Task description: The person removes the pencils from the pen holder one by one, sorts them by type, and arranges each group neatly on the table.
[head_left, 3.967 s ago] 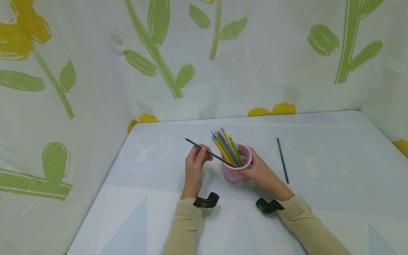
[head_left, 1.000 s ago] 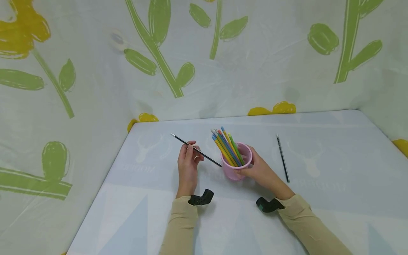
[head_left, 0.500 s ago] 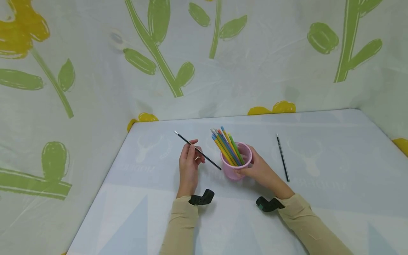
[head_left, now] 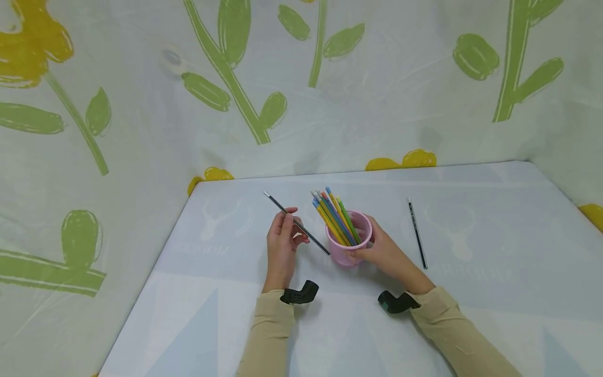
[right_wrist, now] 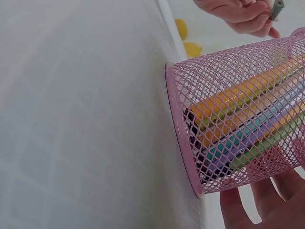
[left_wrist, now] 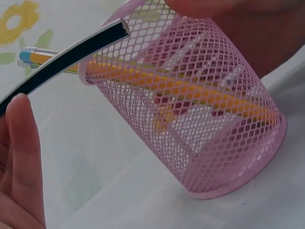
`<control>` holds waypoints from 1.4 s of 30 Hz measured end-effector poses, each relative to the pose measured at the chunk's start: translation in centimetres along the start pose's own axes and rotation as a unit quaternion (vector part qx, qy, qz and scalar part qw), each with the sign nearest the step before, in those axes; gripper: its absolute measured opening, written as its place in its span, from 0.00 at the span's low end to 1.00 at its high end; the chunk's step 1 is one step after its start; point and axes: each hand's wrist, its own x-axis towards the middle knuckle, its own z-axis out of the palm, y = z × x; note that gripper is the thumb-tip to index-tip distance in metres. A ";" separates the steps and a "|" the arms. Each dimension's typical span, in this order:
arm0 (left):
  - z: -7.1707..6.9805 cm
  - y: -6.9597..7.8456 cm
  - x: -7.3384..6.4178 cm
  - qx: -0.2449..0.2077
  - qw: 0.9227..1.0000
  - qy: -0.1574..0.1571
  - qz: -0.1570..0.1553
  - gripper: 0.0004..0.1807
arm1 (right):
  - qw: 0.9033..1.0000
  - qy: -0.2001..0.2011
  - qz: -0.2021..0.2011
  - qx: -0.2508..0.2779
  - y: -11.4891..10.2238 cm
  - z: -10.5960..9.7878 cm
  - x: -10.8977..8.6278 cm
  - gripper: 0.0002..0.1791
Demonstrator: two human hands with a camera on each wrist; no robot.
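In the head view my left hand (head_left: 281,245) pinches a black pencil (head_left: 308,234) between thumb and fingers. Its silvery end points up and left; the flat lower end lies outside the pink mesh pencil cup (head_left: 340,256), by its left side. In the left wrist view that black pencil (left_wrist: 71,56) passes in front of the cup's rim. My right hand (head_left: 383,256) grips the cup from the right. Several coloured pencils (head_left: 335,222) stand in the cup, leaning left. Through the mesh in the right wrist view, the pencils (right_wrist: 238,129) reach near the cup's base.
A second black pencil (head_left: 417,233) lies on the table (head_left: 476,293), to the right of the cup. Behind the table hangs a pale cloth (head_left: 400,94) printed with green leaves and yellow flowers.
Four seconds ago the black pencil's lower end was in the cup; it came out leftward. Since one second ago, the left hand has shifted slightly right and the pencil slopes more steeply. The cup stays put.
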 end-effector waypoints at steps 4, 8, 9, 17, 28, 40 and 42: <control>0.3 0.1 0.0 -0.038 0.999 -0.002 -0.008 0.18 | 1.000 0.000 0.003 0.000 0.1 0.0 0.0 0.50; 0.5 0.2 -0.1 -0.069 0.998 0.002 -0.012 0.15 | 1.000 -0.002 0.004 0.006 0.1 0.0 0.0 0.48; 0.6 0.3 -0.1 -0.072 0.997 0.003 -0.013 0.14 | 1.000 -0.002 0.004 0.008 0.0 0.0 0.0 0.48; 1.2 0.2 -0.1 -0.028 1.000 -0.001 -0.012 0.17 | 1.000 0.002 0.004 0.003 -0.1 0.0 0.0 0.49; 1.8 -0.5 -0.2 0.131 0.989 -0.056 0.032 0.15 | 1.000 0.002 -0.001 0.004 0.1 0.0 0.2 0.49; 2.7 -0.7 -0.3 0.243 0.965 -0.084 0.049 0.16 | 1.000 0.002 -0.005 0.007 0.0 0.0 0.1 0.48; 2.8 -0.6 -0.4 0.270 0.958 -0.083 0.049 0.15 | 1.000 0.003 -0.004 0.007 -0.1 0.0 0.1 0.48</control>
